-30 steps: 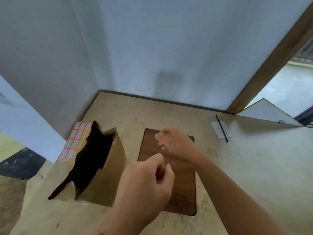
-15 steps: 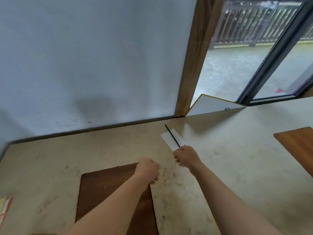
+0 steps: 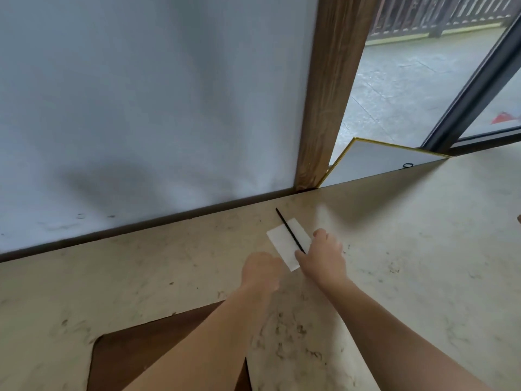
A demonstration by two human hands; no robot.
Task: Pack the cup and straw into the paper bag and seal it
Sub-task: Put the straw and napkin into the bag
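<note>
A thin black straw [image 3: 287, 228] lies slantwise across a small white paper slip [image 3: 282, 244] on the beige table [image 3: 423, 263], close to the back wall. My right hand [image 3: 321, 258] is on the straw's near end, thumb on one side and fingers on the other, pinching it. My left hand [image 3: 260, 270] is curled in a loose fist beside the slip's near left corner and holds nothing that I can see. Neither the paper bag nor the cup is in view.
A dark brown mat [image 3: 158, 348] lies on the table under my left forearm. A wooden post [image 3: 324, 108] stands at the table's back edge. Beside it leans a gold-edged grey panel [image 3: 380, 159]. A window with a dark frame is at the right.
The view swung right, away from the open paper bag. Both hands travelled to the straw, and my right hand went from just short of the paper slip onto the straw's near end.
</note>
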